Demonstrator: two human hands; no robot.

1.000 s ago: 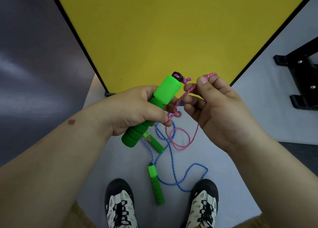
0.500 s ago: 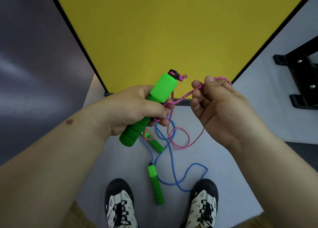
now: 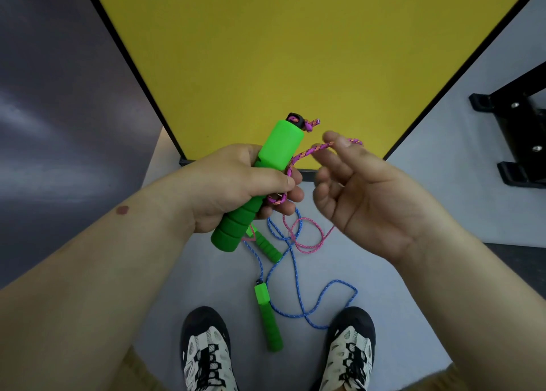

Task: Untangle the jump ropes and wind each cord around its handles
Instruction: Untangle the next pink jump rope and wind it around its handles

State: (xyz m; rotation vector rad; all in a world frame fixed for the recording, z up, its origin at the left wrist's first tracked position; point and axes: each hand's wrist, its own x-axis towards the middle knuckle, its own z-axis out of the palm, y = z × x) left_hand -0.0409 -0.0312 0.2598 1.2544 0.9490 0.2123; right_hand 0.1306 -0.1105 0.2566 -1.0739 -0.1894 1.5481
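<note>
The left hand point(image 3: 236, 183) is wrapped firmly around a green handle point(image 3: 260, 183) at the centre of the frame, with the handle's black cap tilted toward the yellow board point(image 3: 295, 50) above. The right hand point(image 3: 369, 201), just right of centre, is held palm up with its fingers loosely spread; the pink cord point(image 3: 307, 151) is pinched at the fingertips point(image 3: 334, 139), though how firmly cannot be told.

From that pinch the pink cord is led down to the left hand, where a small loop is trapped under the thumb against the handle. The rest of the cord hangs to the grey floor point(image 3: 413, 302) and is crossed there by the blue cord point(image 3: 295, 272). Two more green handles are seen in the lower centre: one point(image 3: 267, 247) lying among the cords, another point(image 3: 269, 316) between the shoes point(image 3: 206, 352).

The step in hand is judged to be the start of winding the pink cord around the held handle, while the untangling is not yet finished. The next move calls for the cord to be carried around the handle under light tension, with the loop kept pinned. Care is needed that the blue cord is not dragged up with the pink slack.
</note>
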